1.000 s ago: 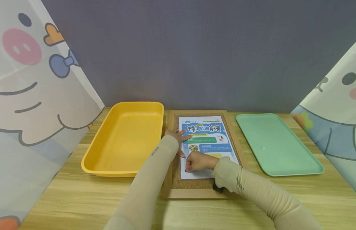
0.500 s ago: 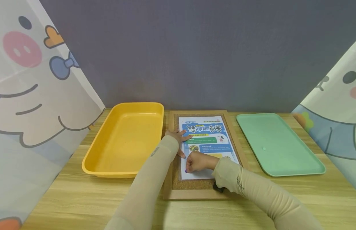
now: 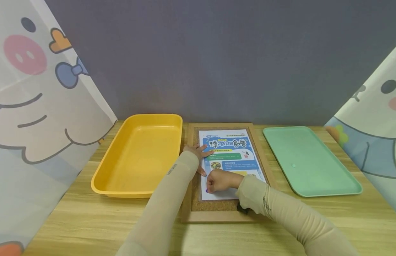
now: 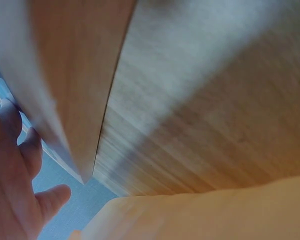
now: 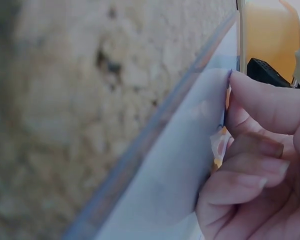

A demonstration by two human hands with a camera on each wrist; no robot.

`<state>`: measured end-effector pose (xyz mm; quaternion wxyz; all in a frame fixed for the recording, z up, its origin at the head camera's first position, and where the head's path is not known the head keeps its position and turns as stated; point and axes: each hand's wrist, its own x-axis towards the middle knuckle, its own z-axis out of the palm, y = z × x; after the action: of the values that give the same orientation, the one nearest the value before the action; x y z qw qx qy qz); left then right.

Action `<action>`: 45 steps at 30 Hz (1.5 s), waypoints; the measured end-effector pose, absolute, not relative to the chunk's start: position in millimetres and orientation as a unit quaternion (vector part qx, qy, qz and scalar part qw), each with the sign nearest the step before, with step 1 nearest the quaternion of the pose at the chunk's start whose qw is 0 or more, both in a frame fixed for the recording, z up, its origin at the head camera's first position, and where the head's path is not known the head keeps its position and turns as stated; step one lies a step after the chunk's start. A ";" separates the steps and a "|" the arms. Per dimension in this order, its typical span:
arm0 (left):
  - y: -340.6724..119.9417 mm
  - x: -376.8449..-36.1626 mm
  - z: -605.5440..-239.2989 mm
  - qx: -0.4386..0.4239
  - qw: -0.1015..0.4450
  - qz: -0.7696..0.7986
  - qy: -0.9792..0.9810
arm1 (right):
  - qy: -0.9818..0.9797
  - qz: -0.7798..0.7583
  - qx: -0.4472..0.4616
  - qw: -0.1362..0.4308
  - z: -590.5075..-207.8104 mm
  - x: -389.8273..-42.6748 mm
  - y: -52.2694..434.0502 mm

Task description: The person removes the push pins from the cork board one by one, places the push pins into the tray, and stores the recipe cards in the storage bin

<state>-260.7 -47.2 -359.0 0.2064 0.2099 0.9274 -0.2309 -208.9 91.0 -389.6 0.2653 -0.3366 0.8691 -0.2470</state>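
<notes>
Fingers of the right hand are curled, holding a small purple piece against the lower-left part of a printed sheet; most of that piece is hidden. Left hand fingers are spread wide, the left hand resting across the sheet's left edge. The sheet lies on a wood-framed corkboard, just below and right of the frame's centre. Left of centre sits a yellow tray; at right, a green tray bears a tiny pale object. Both stand on the wooden table.

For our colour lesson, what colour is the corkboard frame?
The frame is light brown, clearest in head view.
</notes>
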 end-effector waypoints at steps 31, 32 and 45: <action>-50.4 -265.3 -360.4 0.219 0.218 -0.217 0.926 | 0.856 -0.302 -0.299 0.293 -381.8 -209.7 120.9; -49.7 -266.8 -362.2 0.217 0.218 -0.217 0.926 | 0.859 -0.304 -0.293 0.289 -381.3 -210.0 124.9; -44.9 -267.8 -367.7 0.215 0.215 -0.234 0.924 | 0.900 -0.300 -0.224 0.221 -365.6 -213.9 179.3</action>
<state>-267.8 -44.9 -367.7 0.2153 0.2145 0.9235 -0.2339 -213.9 179.3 -365.6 0.2212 -0.2238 0.9005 -0.3003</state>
